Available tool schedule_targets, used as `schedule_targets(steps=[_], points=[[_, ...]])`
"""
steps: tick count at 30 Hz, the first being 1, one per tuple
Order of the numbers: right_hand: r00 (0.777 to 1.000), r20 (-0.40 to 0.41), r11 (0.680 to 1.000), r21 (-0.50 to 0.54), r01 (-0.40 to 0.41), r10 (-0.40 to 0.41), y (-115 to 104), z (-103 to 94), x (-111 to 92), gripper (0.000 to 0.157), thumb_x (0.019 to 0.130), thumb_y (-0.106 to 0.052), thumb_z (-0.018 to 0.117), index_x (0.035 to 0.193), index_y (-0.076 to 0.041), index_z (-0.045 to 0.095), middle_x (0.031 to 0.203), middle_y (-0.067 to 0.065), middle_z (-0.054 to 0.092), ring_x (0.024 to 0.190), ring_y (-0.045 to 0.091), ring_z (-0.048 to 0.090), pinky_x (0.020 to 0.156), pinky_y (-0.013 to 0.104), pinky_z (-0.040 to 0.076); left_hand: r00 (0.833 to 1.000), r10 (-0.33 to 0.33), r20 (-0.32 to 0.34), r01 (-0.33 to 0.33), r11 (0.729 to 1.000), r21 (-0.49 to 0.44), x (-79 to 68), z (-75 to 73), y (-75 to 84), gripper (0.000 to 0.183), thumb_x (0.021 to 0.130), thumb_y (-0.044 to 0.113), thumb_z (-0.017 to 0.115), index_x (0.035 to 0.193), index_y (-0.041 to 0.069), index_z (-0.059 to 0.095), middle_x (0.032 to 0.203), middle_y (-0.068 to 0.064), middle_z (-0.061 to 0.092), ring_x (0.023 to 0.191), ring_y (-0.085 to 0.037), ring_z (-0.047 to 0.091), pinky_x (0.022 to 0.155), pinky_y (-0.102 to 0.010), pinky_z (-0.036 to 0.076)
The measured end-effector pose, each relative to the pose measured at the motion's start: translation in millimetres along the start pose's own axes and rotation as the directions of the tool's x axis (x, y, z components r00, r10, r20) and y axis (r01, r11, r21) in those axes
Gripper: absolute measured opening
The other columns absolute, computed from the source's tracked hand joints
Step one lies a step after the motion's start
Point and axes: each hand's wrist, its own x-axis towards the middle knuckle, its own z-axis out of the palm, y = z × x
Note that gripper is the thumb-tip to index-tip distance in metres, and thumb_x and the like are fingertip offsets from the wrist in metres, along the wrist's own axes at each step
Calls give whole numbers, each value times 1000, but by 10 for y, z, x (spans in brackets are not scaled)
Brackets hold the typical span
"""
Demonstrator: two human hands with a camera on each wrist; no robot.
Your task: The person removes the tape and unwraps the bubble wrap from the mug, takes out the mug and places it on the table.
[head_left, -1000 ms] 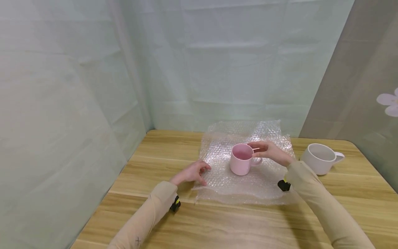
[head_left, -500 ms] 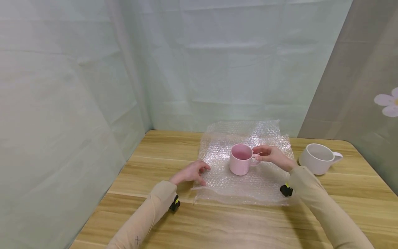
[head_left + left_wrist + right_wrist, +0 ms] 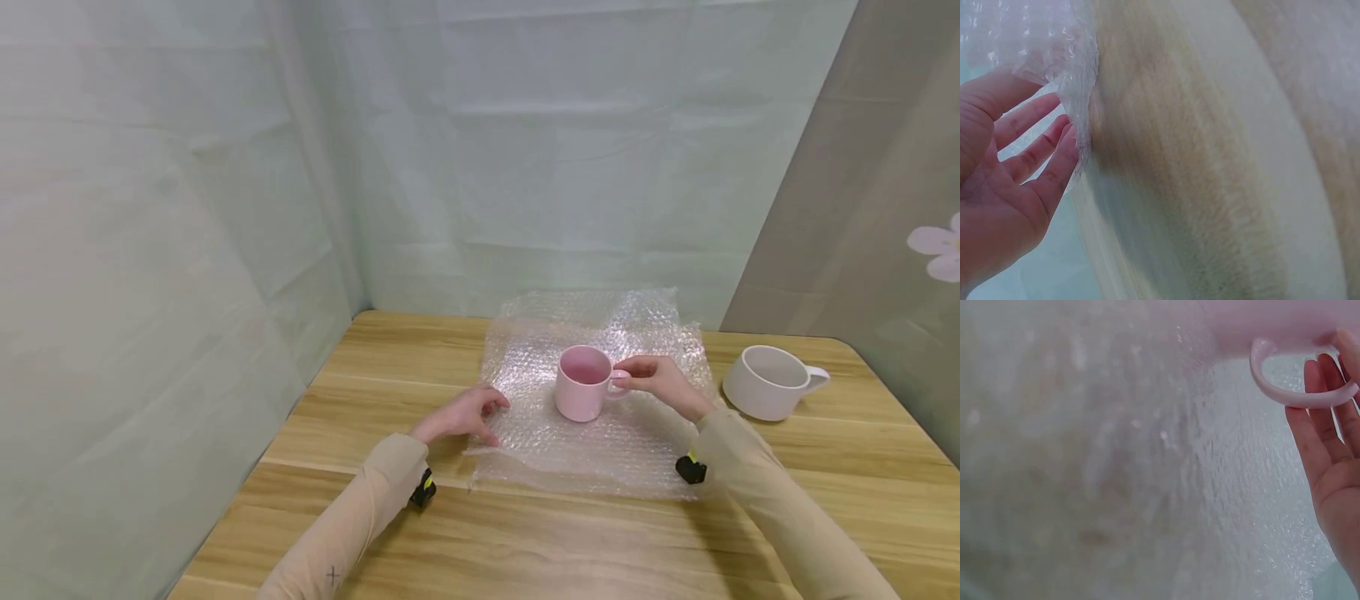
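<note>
A pink mug (image 3: 577,402) stands upright on a spread sheet of bubble wrap (image 3: 570,467). My right hand (image 3: 662,382) pinches the mug's handle between thumb and fingers. Up close in the right wrist view, the handle (image 3: 1297,398) loops out toward the right hand (image 3: 1338,469), whose fingertips lie behind and under it. At the wrap's left edge rests my left hand (image 3: 465,414), fingers loosely bent. The left wrist view has that hand (image 3: 1007,194) with its fingertips at the edge of the bubble wrap (image 3: 1079,69), not closed round it.
A wide white mug (image 3: 761,392) stands on the wooden table (image 3: 525,550) to the right of the wrap, its handle pointing right. Pale cloth (image 3: 547,167) hangs behind and at the left of the table.
My right hand has shifted from the mug's rim down and right onto its handle. The mug and my left hand have stayed in place.
</note>
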Motion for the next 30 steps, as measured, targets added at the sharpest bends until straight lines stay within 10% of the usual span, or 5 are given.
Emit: schedule_targets(steps=[30], points=[[989, -145, 999, -47, 24, -30, 1, 68, -45, 45, 76, -32, 72, 105, 1, 66, 101, 12, 64, 95, 24, 57, 86, 47, 39, 1000, 12, -2, -12, 1000, 10, -37, 2, 24, 52, 65, 7, 80, 111, 2, 57, 104, -8, 49, 93, -22, 50, 78, -27, 43]])
